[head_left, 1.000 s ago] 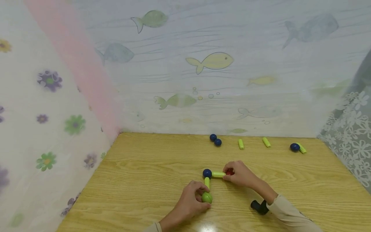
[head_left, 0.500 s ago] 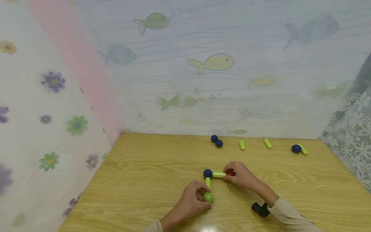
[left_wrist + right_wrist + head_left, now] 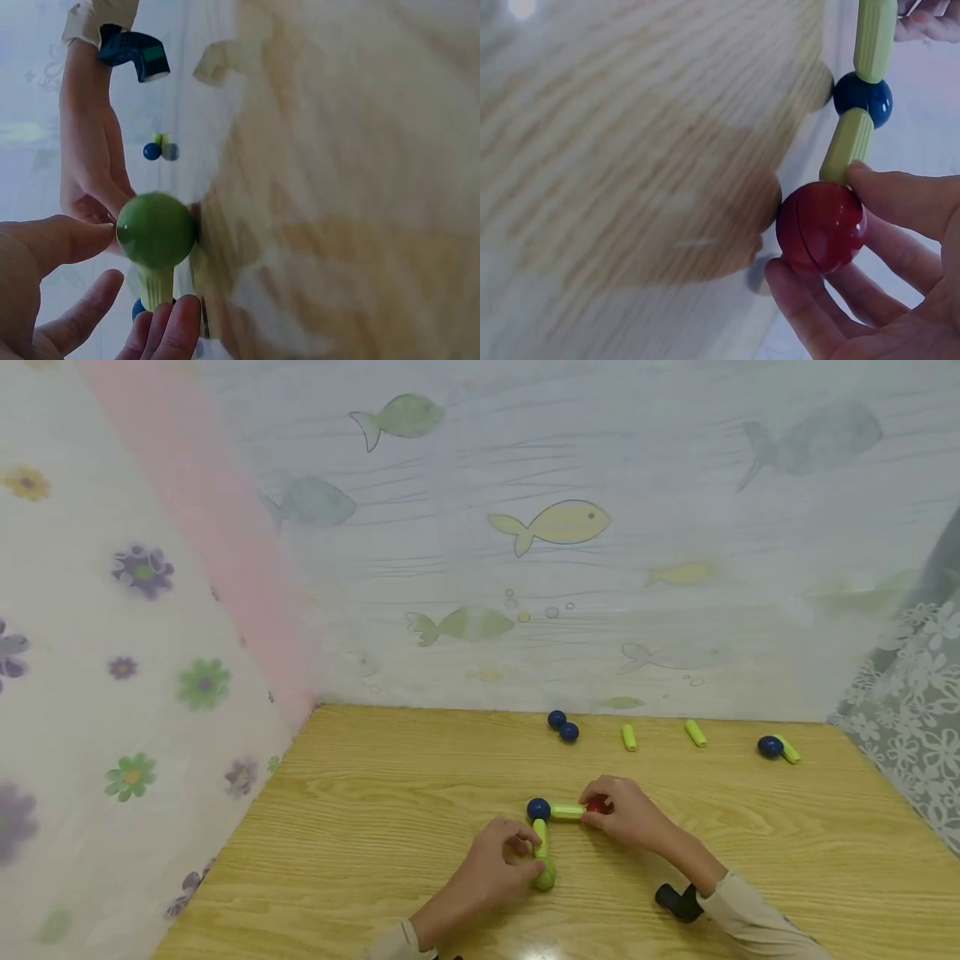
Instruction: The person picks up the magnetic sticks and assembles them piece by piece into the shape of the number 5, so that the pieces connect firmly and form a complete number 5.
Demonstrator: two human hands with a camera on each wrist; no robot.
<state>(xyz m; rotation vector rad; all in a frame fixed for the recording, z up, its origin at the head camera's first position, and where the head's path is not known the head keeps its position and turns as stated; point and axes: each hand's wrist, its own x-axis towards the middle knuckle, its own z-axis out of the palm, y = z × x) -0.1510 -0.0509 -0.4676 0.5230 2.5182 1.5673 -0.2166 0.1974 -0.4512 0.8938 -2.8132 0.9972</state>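
Note:
A blue ball (image 3: 538, 809) joins two lime-yellow rods into a corner on the wooden table. One rod (image 3: 567, 812) runs right to a red ball (image 3: 822, 227); the other rod (image 3: 542, 837) comes toward me and ends at a green ball (image 3: 157, 230). My right hand (image 3: 626, 814) holds the red ball between thumb and fingers, its thumb tip at the rod's end in the right wrist view. The left hand (image 3: 495, 864) curls about the green ball's end, thumb tip against the ball and fingertips beside the rod. The right fingers partly hide the red ball in the head view.
Along the back of the table (image 3: 390, 752) lie two blue balls (image 3: 562, 727), two loose lime rods (image 3: 628, 737) (image 3: 696, 733), and a blue ball (image 3: 770, 746) beside another rod (image 3: 791, 750). A black curved piece (image 3: 678, 903) is at my right sleeve. Patterned cloth walls surround the table.
My left thumb has shifted up across the green ball, covering part of it, and the fingers have moved slightly up along the rod. The right hand keeps its hold on the red ball.

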